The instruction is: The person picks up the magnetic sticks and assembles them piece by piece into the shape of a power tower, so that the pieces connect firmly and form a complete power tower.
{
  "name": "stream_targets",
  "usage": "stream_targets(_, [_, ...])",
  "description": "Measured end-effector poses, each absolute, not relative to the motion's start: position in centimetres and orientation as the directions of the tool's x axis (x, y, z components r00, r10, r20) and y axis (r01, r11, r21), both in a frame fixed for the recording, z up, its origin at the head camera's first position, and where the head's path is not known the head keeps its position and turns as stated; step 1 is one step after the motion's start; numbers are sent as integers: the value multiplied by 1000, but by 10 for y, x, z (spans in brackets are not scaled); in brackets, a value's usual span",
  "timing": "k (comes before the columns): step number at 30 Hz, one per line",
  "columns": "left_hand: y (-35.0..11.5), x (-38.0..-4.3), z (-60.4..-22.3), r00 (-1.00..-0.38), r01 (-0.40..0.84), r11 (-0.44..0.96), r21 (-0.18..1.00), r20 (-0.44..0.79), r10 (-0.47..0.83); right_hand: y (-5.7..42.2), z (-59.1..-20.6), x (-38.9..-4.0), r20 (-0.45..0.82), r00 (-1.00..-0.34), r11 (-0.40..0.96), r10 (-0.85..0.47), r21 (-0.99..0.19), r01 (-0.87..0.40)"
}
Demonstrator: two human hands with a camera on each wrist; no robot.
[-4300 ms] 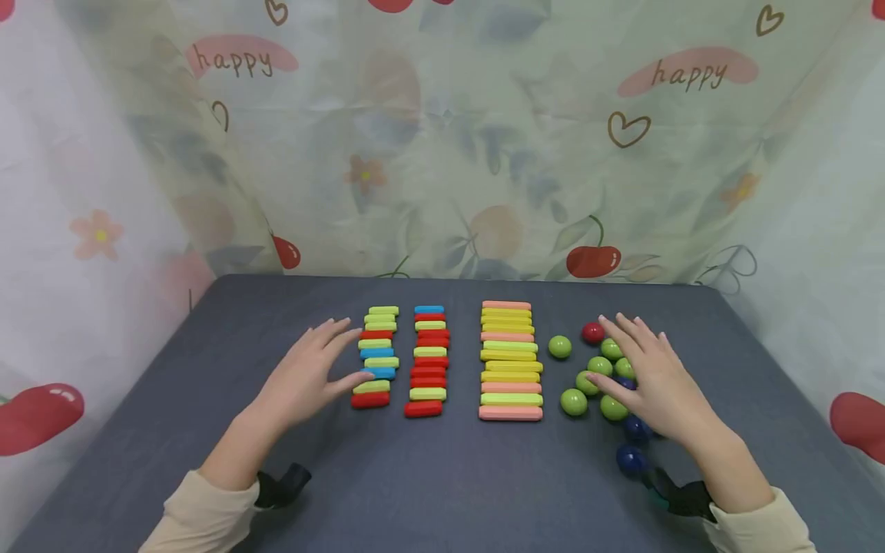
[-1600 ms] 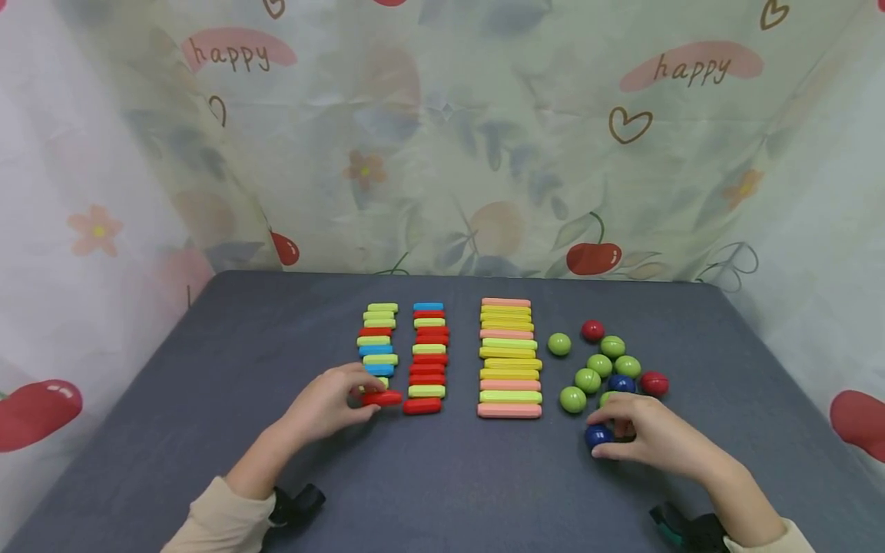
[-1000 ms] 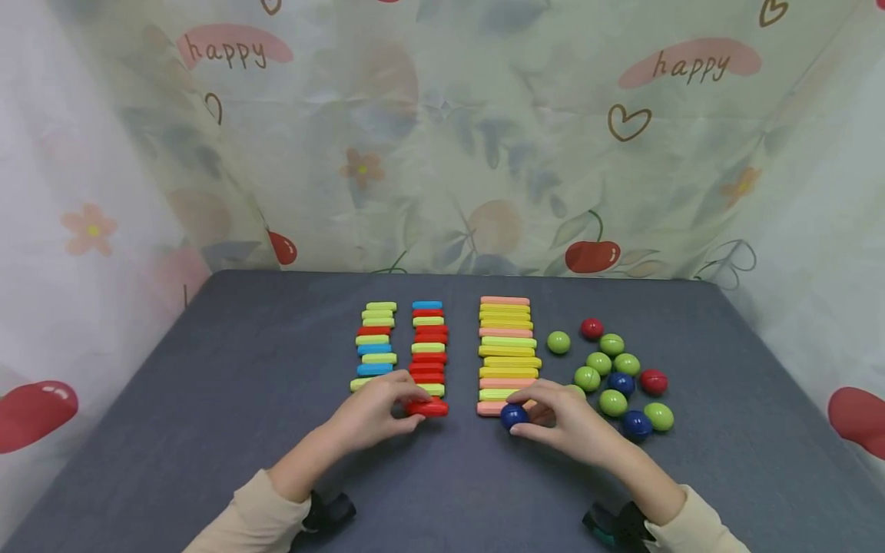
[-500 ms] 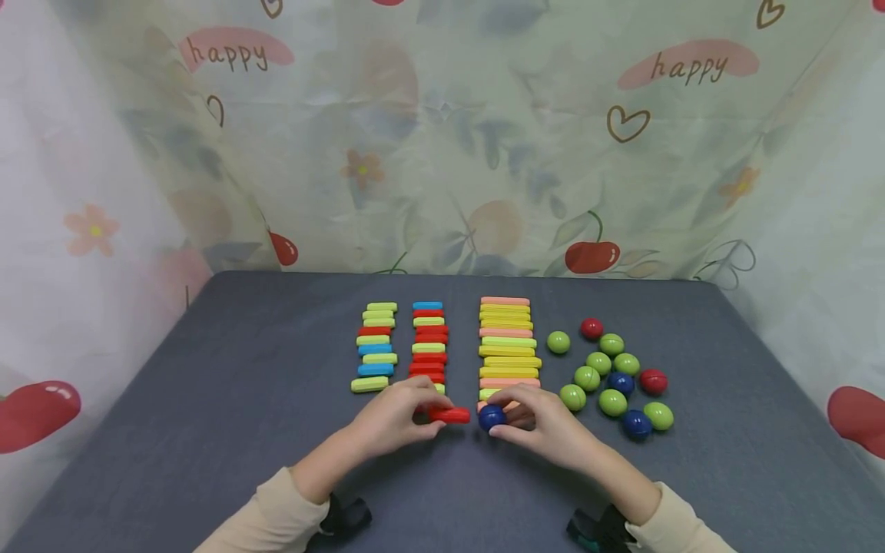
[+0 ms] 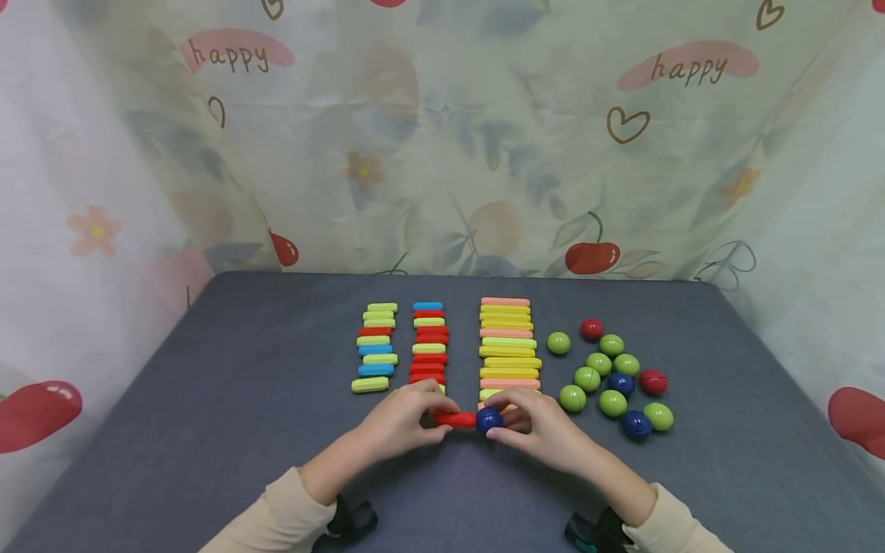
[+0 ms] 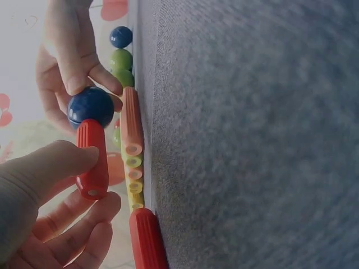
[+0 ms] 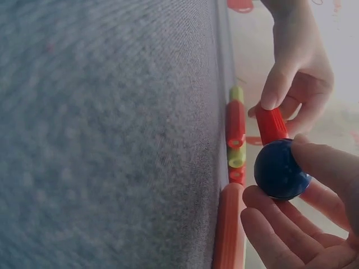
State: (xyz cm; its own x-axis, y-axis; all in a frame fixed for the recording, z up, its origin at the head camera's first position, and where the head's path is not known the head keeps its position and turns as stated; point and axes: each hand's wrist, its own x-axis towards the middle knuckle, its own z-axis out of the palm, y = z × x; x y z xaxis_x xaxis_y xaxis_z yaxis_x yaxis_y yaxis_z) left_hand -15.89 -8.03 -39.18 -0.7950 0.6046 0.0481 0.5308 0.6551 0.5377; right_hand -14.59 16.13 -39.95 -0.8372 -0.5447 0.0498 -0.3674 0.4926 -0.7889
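Note:
My left hand pinches a short red ribbed rod between thumb and fingers. A dark blue ball is held by the fingertips of my right hand. The rod's end touches the ball, and both are held above the table in front of the rows of rods. In the left wrist view the red rod points at the blue ball, its near end showing a small pale spot. From the right wrist, the ball covers the rod's tip, so I cannot tell whether they are joined.
Two rows of short rods, a left one and a second, lie behind my left hand. Longer pink, yellow and green rods form a third row. Several green, red and blue balls lie at the right on the dark table.
Both hands started open over the table. The left took the nearest red rod from the left row, the right a blue ball; they moved together until rod and ball touched.

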Motion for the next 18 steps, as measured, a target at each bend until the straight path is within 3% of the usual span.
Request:
stream_targets(10, [-78, -160, -394, -783, 517, 614, 596, 38, 621, 163, -400, -147, 59, -820, 495, -570, -772, -400])
stream_targets(18, [-79, -161, -396, -759, 419, 553, 720, -56, 649, 164, -400, -148, 84, -793, 514, -604, -719, -468])
